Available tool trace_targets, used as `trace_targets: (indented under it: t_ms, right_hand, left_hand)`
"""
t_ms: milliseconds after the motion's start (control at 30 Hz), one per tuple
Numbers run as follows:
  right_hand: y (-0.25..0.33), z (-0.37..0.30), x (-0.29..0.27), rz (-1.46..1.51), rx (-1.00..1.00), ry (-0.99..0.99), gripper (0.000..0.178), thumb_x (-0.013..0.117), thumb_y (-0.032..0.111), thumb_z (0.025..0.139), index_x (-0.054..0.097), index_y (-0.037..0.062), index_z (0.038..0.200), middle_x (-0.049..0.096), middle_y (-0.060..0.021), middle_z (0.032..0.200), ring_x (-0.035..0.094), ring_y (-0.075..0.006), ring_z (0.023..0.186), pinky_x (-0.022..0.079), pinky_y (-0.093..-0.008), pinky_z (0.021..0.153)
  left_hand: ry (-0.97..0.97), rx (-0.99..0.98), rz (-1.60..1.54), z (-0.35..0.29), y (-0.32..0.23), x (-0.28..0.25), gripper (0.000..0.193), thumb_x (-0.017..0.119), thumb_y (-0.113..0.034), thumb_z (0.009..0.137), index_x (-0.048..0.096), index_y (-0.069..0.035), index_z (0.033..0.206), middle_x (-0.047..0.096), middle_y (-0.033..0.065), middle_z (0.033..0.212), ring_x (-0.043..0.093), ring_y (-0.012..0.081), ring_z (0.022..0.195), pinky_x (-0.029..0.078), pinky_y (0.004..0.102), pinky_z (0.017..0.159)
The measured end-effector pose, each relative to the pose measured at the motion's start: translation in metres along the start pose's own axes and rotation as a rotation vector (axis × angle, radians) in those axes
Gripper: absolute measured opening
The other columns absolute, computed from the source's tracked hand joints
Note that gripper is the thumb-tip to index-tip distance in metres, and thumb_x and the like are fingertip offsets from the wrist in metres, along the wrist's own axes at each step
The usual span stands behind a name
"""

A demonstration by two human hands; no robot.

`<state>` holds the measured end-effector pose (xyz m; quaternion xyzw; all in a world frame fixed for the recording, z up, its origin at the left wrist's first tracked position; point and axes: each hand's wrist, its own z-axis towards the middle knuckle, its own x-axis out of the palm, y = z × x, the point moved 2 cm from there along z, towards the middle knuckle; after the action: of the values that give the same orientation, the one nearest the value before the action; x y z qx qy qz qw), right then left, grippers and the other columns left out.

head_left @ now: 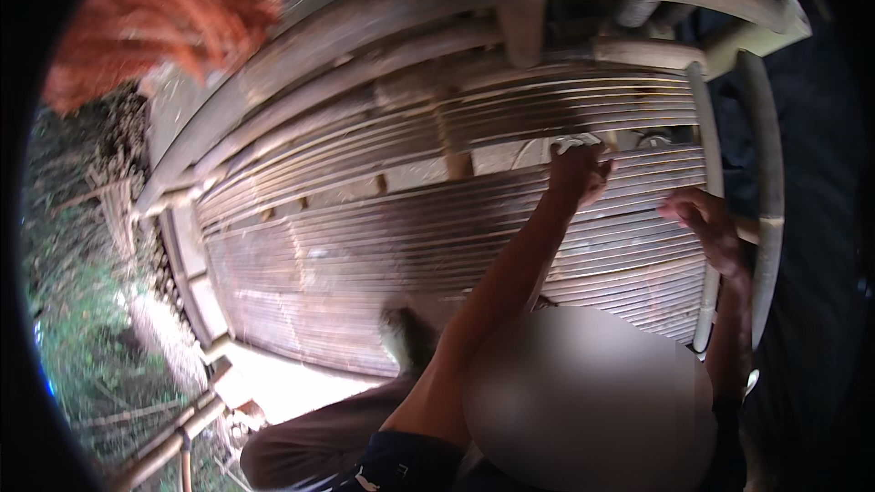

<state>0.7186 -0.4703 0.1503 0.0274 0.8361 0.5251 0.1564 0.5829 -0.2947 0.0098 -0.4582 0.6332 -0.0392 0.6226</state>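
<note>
My forearm (497,305) spans the bench (365,255) so my left hand (579,175) reaches its gap (419,169), fingers curled, grip unclear. My right hand (714,230) hovers loosely open toward the bench's right.

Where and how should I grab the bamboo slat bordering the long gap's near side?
Probably hook the bamboo slat by its exposed edge, reaching down through the gap and curling toward you. The gap bares that edge; neighbouring slats crowd the other. Your left hand is at the gap.

An outdoor or open-sided place is indicated by green plants (82,346) and a heap of sticks (117,210) seen near a slatted bamboo platform (319,282)
</note>
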Motion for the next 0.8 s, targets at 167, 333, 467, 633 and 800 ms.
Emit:
trace_targets:
  t_ms: [167, 333, 467, 633, 800]
  right_hand:
    - [-0.010, -0.017, 0.000, -0.868, 0.235, -0.348, 0.029, 0.067, 0.028, 0.091, 0.062, 0.0038, 0.106, 0.069, -0.0149, 0.100, 0.070, -0.0262, 0.091, 0.054, -0.0367, 0.081]
    - [0.024, 0.006, 0.056, -1.018, -0.055, -0.661, 0.030, 0.068, 0.025, 0.089, 0.060, 0.0072, 0.112, 0.065, -0.0136, 0.115, 0.063, -0.0294, 0.110, 0.048, -0.0430, 0.091]
    - [0.035, 0.036, 0.156, -0.860, -0.395, -0.415, 0.032, 0.073, 0.022, 0.083, 0.062, 0.0081, 0.110, 0.063, -0.0111, 0.110, 0.059, -0.0312, 0.106, 0.044, -0.0474, 0.090]
    - [0.010, 0.066, 0.273, -0.866, -0.346, -0.128, 0.038, 0.071, 0.034, 0.083, 0.061, 0.0061, 0.107, 0.060, -0.0124, 0.107, 0.059, -0.0303, 0.099, 0.044, -0.0470, 0.085]
    - [0.003, 0.079, 0.326, -0.950, -0.235, -0.199, 0.024, 0.066, 0.026, 0.088, 0.061, 0.0048, 0.097, 0.058, -0.0118, 0.098, 0.060, -0.0315, 0.095, 0.044, -0.0467, 0.081]
  left_hand:
    - [-0.109, 0.194, 0.123, -0.069, 0.054, -0.081, 0.045, 0.051, -0.045, 0.097, 0.059, -0.012, 0.127, 0.061, 0.0134, 0.125, 0.052, 0.0286, 0.124, 0.029, 0.0541, 0.111]
    - [-0.204, 0.129, 0.196, -0.142, 0.130, -0.234, 0.021, 0.069, -0.017, 0.088, 0.068, -0.008, 0.107, 0.070, 0.0113, 0.103, 0.068, 0.0263, 0.093, 0.055, 0.0387, 0.084]
    - [0.037, -0.039, 0.725, -0.222, 0.186, -0.335, 0.027, 0.067, -0.030, 0.089, 0.068, -0.011, 0.109, 0.069, 0.0119, 0.105, 0.065, 0.0307, 0.099, 0.051, 0.0419, 0.088]
    - [0.259, -0.352, 0.782, -0.285, 0.215, -0.382, 0.030, 0.069, -0.031, 0.087, 0.069, -0.011, 0.109, 0.070, 0.0119, 0.100, 0.066, 0.0290, 0.098, 0.053, 0.0403, 0.085]
    - [0.015, -0.097, 0.499, -0.286, 0.284, -0.333, 0.031, 0.070, -0.026, 0.087, 0.066, -0.009, 0.113, 0.068, 0.0113, 0.105, 0.065, 0.0322, 0.099, 0.052, 0.0409, 0.086]
